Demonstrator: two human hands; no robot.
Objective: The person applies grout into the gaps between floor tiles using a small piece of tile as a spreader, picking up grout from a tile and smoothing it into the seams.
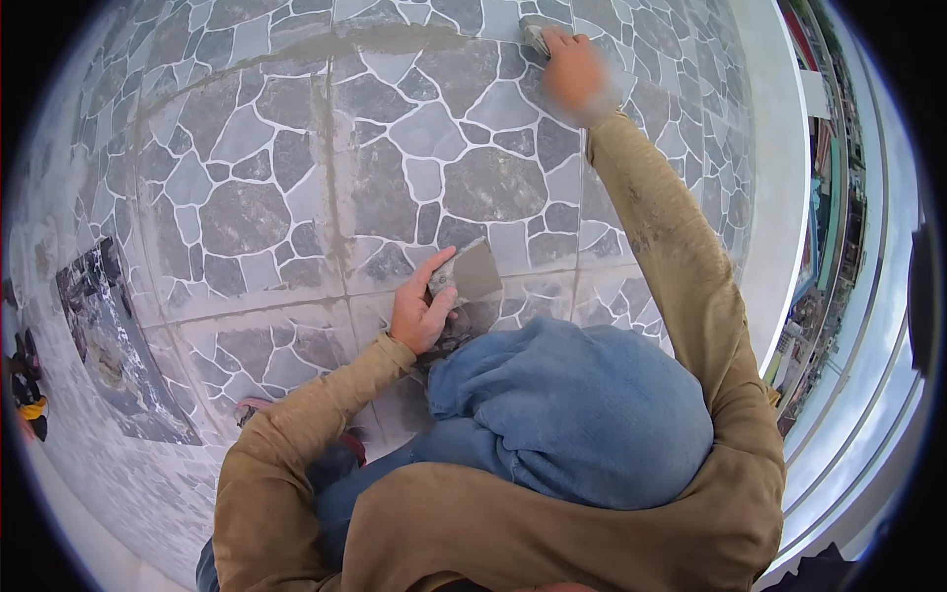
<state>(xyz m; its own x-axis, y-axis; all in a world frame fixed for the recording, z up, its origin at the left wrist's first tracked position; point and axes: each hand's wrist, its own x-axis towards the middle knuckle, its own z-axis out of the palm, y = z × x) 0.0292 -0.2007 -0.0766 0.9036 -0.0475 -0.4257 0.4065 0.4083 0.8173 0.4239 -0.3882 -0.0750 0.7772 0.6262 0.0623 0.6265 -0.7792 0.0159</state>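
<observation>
- Head view, upper centre: right hand (572,69) stretched out, fingers closed on one small grey float (534,36) pressed to stone-pattern tiles (296,197).
- Centre: left hand (422,306) gripping one flat grey trowel (473,271), beside one bent blue-jeaned knee (582,414).

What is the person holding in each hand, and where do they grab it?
The left hand grips a flat grey trowel at its near end. The right hand, blurred, presses on top of a small grey tool against the tiled floor.

left hand (422,308) low, fingers curled; right hand (572,69) outstretched.
</observation>
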